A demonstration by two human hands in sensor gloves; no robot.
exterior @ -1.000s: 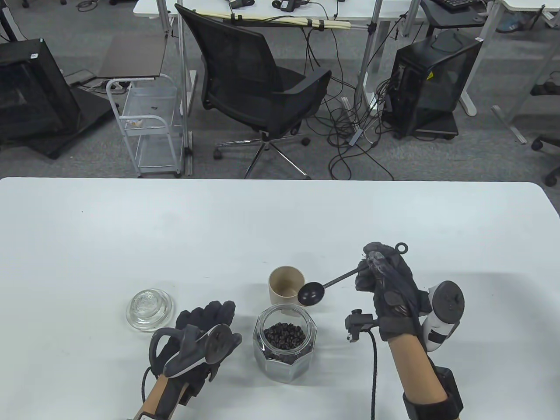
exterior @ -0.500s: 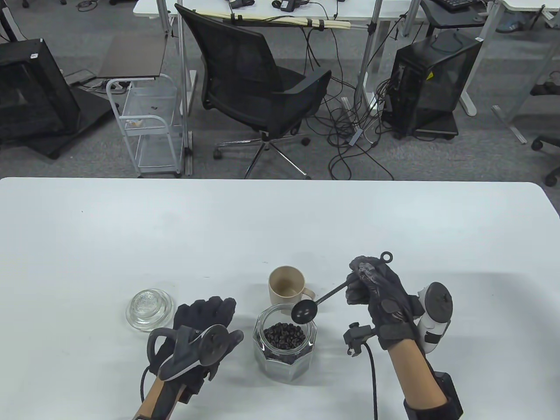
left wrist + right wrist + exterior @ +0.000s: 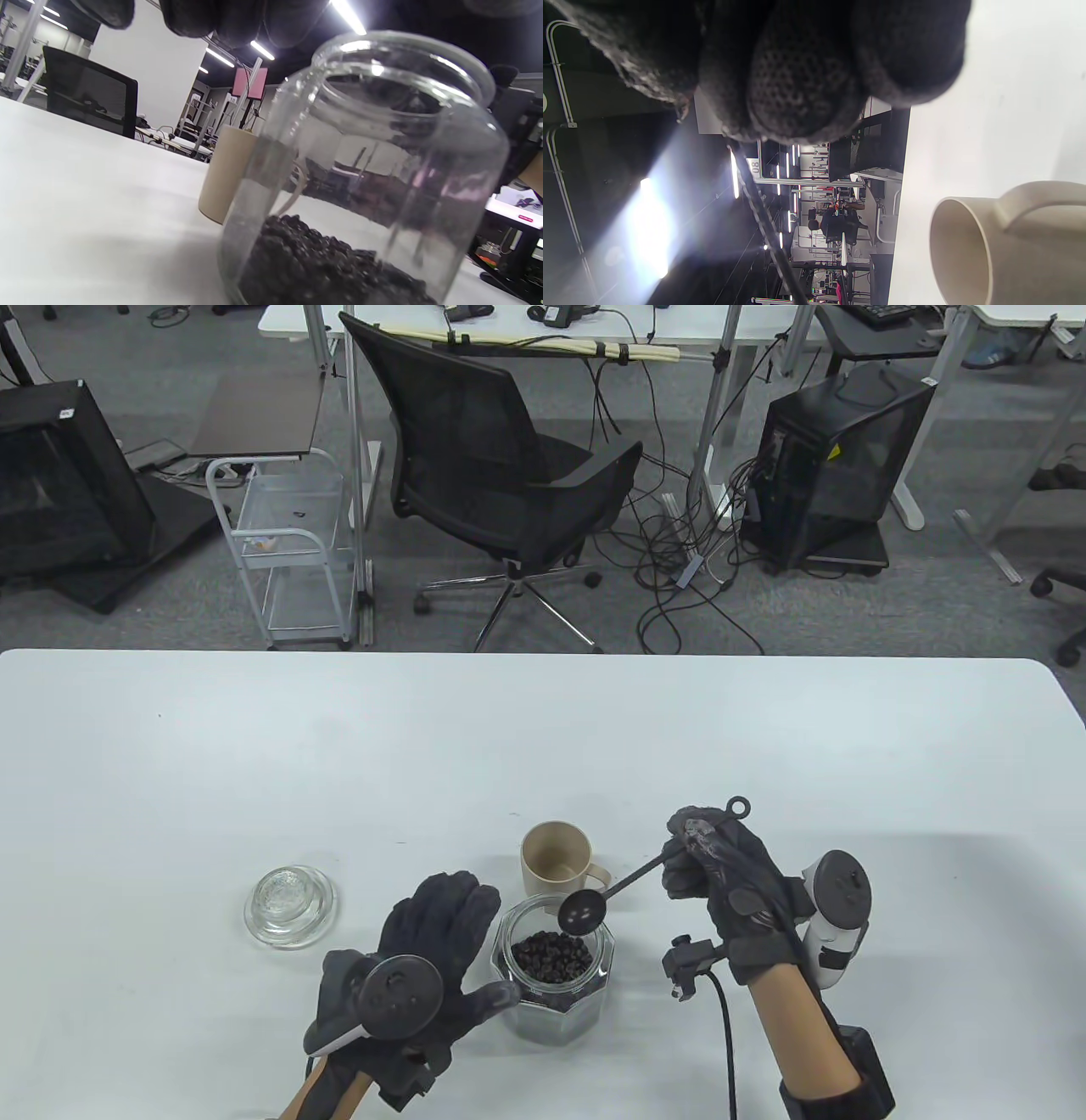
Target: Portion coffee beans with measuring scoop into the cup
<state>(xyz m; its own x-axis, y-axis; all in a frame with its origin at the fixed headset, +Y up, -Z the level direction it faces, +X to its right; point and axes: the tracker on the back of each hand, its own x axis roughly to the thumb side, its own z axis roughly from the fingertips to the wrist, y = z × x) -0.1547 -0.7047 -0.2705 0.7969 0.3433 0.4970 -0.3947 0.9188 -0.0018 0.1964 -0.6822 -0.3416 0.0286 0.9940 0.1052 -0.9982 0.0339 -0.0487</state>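
Moved: left hand [image 3: 424, 959] now beside glass jar [image 3: 551, 976] of coffee beans [image 3: 551, 954], grip open, fingers spread. Right hand [image 3: 721, 874] grip closed on measuring scoop [image 3: 582, 910], bowl over jar mouth. Cup [image 3: 556, 861] on bench [image 3: 254, 772] behind jar. Lid [image 3: 290, 904] left.

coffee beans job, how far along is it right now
Done: the lid is off and lies left of the open jar. In hand: the right hand grips the scoop, its bowl above the jar mouth, while the left hand reaches for the jar's side with spread fingers. Left: scooping the coffee beans and tipping them into the cup, which looks empty.
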